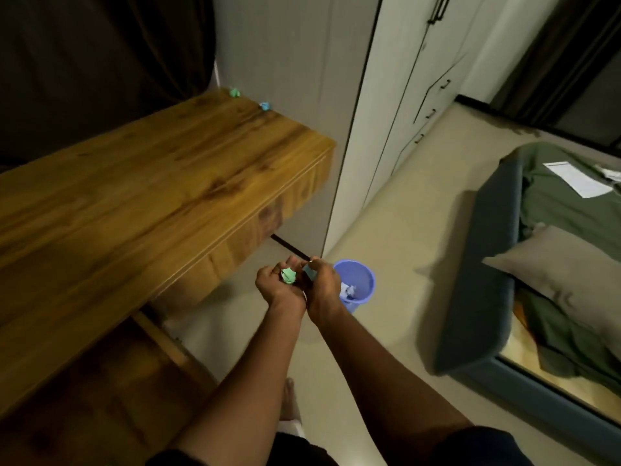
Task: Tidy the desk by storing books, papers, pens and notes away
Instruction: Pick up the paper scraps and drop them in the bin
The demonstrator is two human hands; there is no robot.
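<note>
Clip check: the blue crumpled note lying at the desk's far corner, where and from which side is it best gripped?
Probably pinch the blue crumpled note across its bunched middle, coming from above on the near side of the desk: it is a small ball with no flat edge to catch, and the grey panel stands close behind it.

The left grip point(279, 290) and the right grip point(322, 292) are close together above the floor point(403, 213). Just right of the right grip stands a blue bin point(369, 276) with its mouth open upward. Left of the left grip, the table point(151, 183) and its wooden side block the way. Beyond the grips the wardrobe point(386, 95) closes the room. Far to the right lies the bed point(477, 264), with free floor between it and the bin.
</note>
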